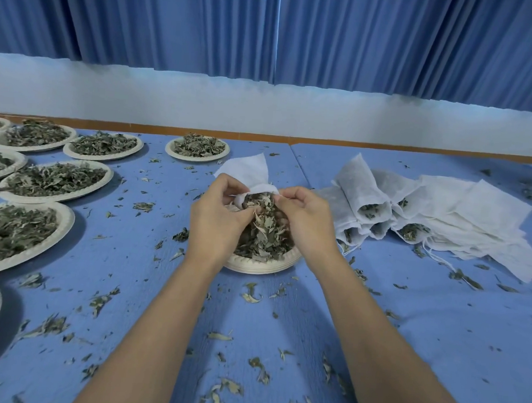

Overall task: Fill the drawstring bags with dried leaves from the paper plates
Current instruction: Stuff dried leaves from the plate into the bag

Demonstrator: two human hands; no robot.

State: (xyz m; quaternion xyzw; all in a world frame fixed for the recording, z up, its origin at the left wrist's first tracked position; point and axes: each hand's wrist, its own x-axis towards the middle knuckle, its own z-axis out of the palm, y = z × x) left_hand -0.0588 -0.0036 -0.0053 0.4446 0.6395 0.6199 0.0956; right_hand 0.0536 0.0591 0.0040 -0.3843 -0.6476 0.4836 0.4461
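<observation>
Both hands meet over a paper plate near the middle of the blue tabletop. The plate's rim shows several layers, as if it sits on a stack. It holds a heap of dried leaves.

A white drawstring bag lies tilted over the far edge of this plate, with its open mouth facing the person and its closed end pointing away. The left hand grips the left side of the mouth, its fingers curled and pinching the cloth rim. The right hand is at the right side of the mouth, its fingers bent and pinching the rim there. Leaves fill the opening between the two hands, rising from the heap on the plate.

To the right, a cluster of filled bags lies with their mouths open towards the near side, leaves showing inside. Flat bags are heaped just beyond them to the right, with loose strings trailing near the front.

On the left, more plates of leaves stand in rows running out of view. One further plate sits alone on the far side, just behind the held bag.

Loose leaf scraps are scattered over the tabletop. A white wall and a pleated blue curtain stand behind.
</observation>
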